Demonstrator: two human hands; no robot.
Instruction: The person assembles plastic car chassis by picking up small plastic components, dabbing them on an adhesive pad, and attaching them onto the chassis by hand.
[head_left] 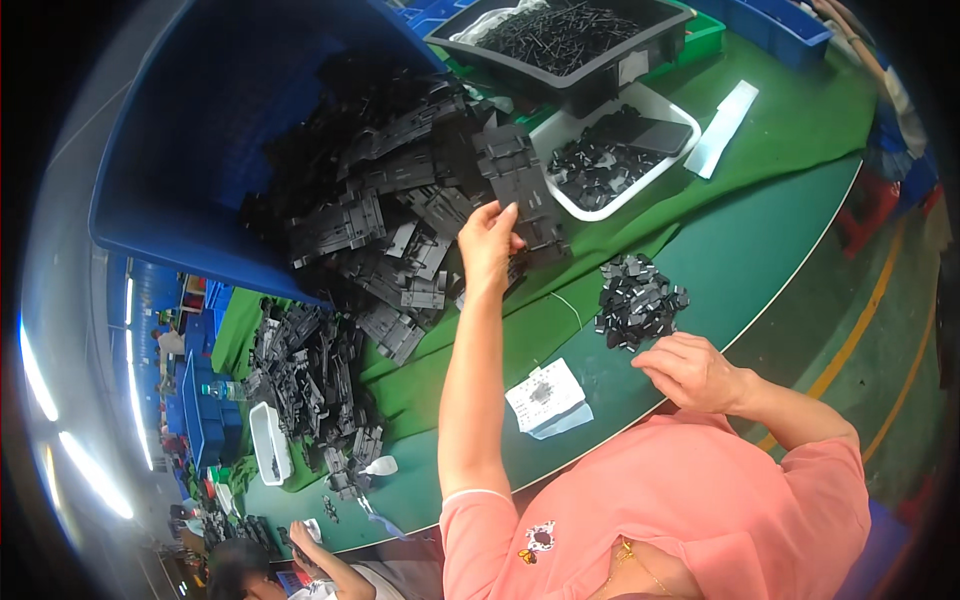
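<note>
My left hand (pixel 487 245) pinches the lower edge of a flat black moulded plastic part (pixel 522 180), held tilted in front of a heap of similar black parts (pixel 400 200) that spills from a large blue bin. On the right, my right hand (pixel 695 372) has its fingers drawn together just below a small pile of little black clips (pixel 640 300) on the green table (pixel 740 235). Whatever its fingertips hold, if anything, is too small to make out.
A large blue bin (pixel 190 130) lies tipped at the left. Behind are a white tub (pixel 590 212) of small black pieces and a black crate (pixel 600 72) of thin black pieces. White paper (pixel 545 395) lies near me. At lower left, a co-worker's hand (pixel 303 537) shows.
</note>
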